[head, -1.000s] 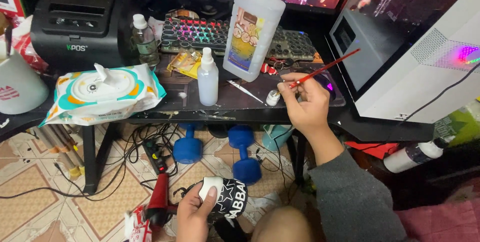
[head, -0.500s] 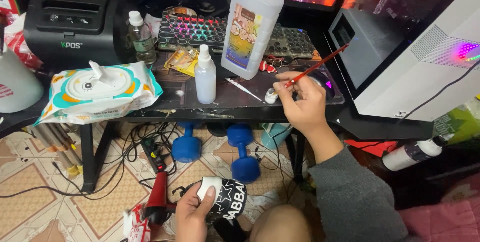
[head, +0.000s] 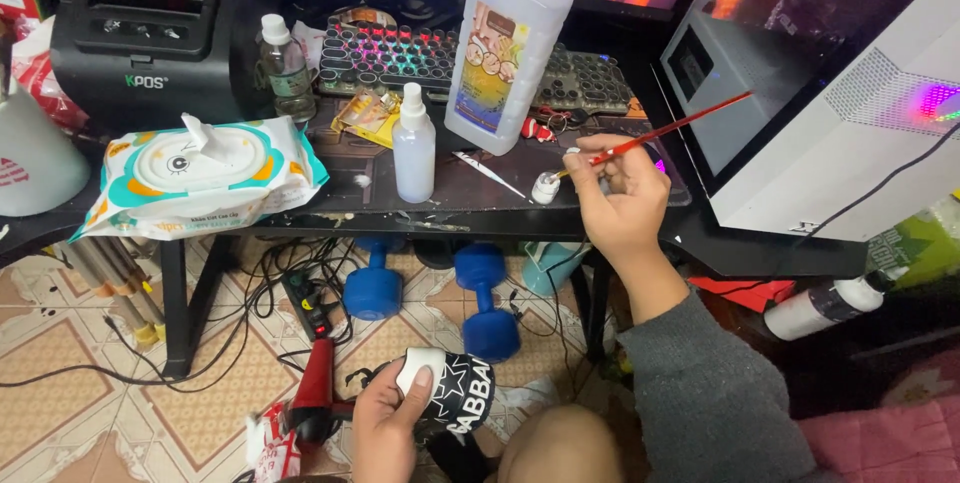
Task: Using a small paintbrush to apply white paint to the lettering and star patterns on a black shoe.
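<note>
1. The right hand (head: 622, 198) pinches a thin red paintbrush (head: 668, 129) like a pen; its fingers (head: 598, 165) close narrowly on the handle, so the bristle end points down-left into a small white pot (head: 545, 187) just beyond the fingertips on the desk (head: 470, 205).
2. The left hand (head: 385, 423) grips a black shoe with white stars (head: 455, 398) low over the floor; its fingers (head: 412, 390) wrap the white toe, turning that part upward within view.
3. A spray bottle (head: 413, 146) and a large clear bottle (head: 505, 53) stand upright left of the brush fingers, near at hand.
</note>
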